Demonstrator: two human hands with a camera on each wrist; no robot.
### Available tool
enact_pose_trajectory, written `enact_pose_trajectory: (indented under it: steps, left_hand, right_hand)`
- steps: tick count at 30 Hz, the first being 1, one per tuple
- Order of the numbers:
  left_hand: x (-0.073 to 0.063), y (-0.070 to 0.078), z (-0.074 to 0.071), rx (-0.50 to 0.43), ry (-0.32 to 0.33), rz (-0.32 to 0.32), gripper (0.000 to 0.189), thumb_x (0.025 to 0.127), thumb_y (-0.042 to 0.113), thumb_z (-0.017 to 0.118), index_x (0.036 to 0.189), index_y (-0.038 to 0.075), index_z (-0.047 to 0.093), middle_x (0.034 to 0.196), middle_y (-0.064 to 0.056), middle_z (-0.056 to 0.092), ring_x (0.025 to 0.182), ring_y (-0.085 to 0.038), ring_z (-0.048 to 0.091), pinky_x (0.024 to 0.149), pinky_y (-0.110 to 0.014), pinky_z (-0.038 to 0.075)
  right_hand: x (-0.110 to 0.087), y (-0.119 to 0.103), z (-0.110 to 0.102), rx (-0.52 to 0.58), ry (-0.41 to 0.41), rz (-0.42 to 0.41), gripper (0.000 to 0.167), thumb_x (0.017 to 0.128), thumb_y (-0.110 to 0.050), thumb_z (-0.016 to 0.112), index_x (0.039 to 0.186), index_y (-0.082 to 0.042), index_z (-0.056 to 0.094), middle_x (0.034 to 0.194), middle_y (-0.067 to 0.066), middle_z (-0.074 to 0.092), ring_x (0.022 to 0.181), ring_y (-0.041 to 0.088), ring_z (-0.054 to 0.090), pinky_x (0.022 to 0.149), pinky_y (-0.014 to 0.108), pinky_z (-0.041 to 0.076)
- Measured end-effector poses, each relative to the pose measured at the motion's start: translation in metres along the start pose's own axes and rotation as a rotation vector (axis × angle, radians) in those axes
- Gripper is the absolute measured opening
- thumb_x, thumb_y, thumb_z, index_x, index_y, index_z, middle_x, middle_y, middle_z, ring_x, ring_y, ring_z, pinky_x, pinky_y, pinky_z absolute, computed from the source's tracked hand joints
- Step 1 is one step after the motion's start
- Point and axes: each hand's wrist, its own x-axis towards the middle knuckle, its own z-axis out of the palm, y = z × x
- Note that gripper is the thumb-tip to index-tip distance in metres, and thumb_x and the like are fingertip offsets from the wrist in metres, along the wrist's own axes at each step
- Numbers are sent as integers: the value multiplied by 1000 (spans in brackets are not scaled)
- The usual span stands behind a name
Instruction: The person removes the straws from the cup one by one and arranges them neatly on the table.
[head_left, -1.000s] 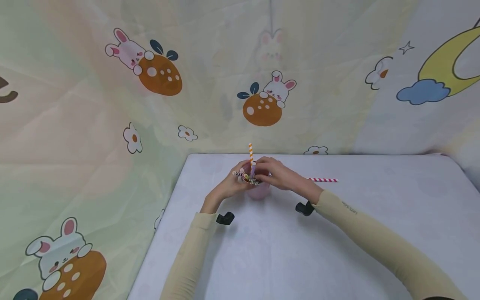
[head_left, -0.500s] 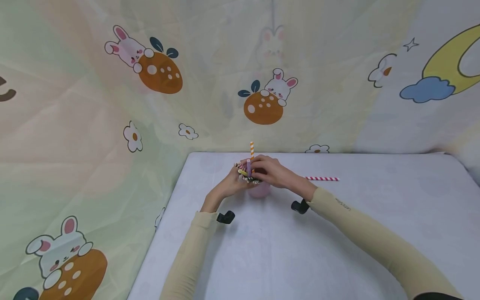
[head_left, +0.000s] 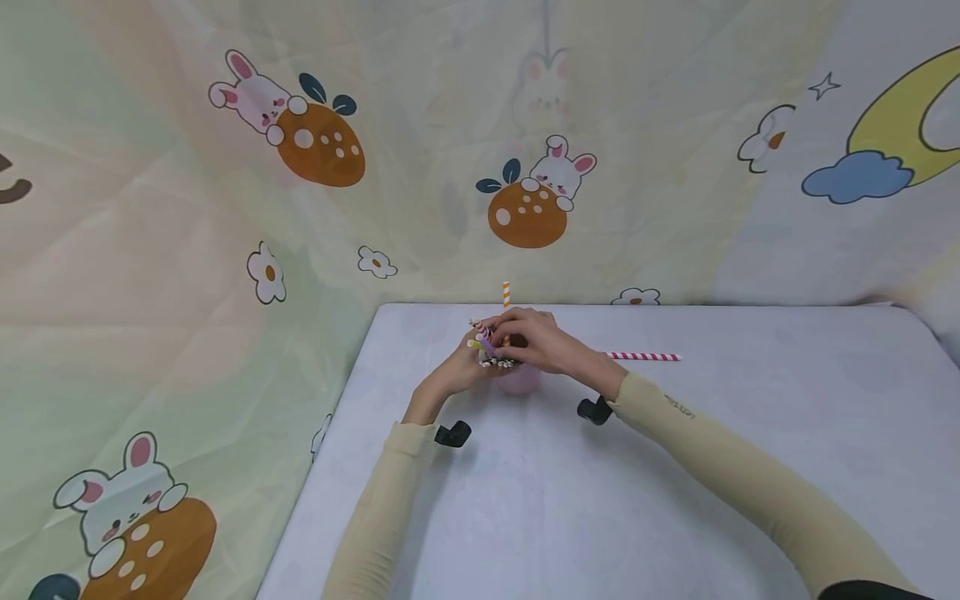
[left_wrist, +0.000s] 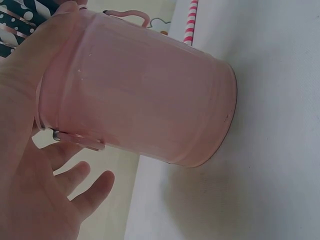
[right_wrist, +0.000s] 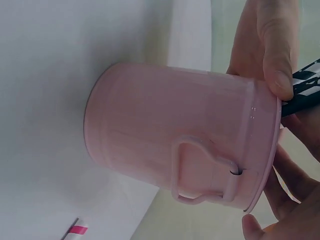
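Note:
A pink metal pail (head_left: 521, 382) with small side handles, large in the left wrist view, holds several patterned paper straws. My left hand (head_left: 459, 367) grips the pail's rim from the left, thumb over the edge beside dark patterned straws (right_wrist: 305, 92). Bent over the pail's mouth, my right hand (head_left: 543, 343) pinches a purple straw (head_left: 486, 343) that leans left. Behind the fingers an orange-striped straw (head_left: 506, 293) sticks up. Black-and-white straw ends (head_left: 491, 362) fan out at the near side. My right fingertips are partly hidden among the straws.
To the right of the pail, a red-and-white striped straw (head_left: 645, 357) lies on the white-covered table (head_left: 570, 500). A cloth backdrop (head_left: 420, 150) printed with rabbits rises behind the table. Black wrist camera mounts (head_left: 595, 410) hang below the sleeves.
The purple straw has tipped from upright toward the left. My right hand has shifted slightly left over the straws. The left hand stays on the pail.

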Motion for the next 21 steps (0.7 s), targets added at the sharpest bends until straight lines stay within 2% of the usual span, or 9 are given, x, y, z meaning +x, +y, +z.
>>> enact_pose_trajectory:
  steps: [2,5,8,14,21]
  left_hand:
    - [0,-6,2,-20,9,3,69,88,21,78,148,11,45,147,-7,52,135,-35,49,115,-40,39]
    - [1,-19,5,-23,28,-6,74,88,23,78,152,17,40,150,-1,48,138,-28,47,116,-40,37]
    - [2,-31,8,-20,42,-41,76,88,25,79,153,22,38,151,5,46,139,-20,46,117,-42,37]
    - [1,-35,9,-2,52,-130,68,87,28,79,146,24,45,145,8,53,135,-14,50,115,-40,39]
    - [3,-35,10,-3,68,-103,60,88,20,79,141,16,52,138,0,59,130,-18,54,114,-42,40]
  right_hand:
    - [1,-1,0,-16,5,-10,15,92,-27,74,105,-20,76,136,1,61,132,20,50,100,53,33]
    - [3,-3,-1,-43,15,-29,15,92,-28,74,105,-20,76,134,0,62,131,20,52,101,53,34]
    - [4,-6,0,-56,24,-35,15,92,-29,74,105,-21,76,133,-1,63,130,19,53,101,53,35]
    - [5,-11,1,-55,51,-11,9,93,-26,74,100,-20,76,128,-1,65,124,19,56,101,54,35]
    - [6,-12,5,-87,105,2,7,94,-25,72,96,-21,75,120,0,67,115,18,59,97,53,40]
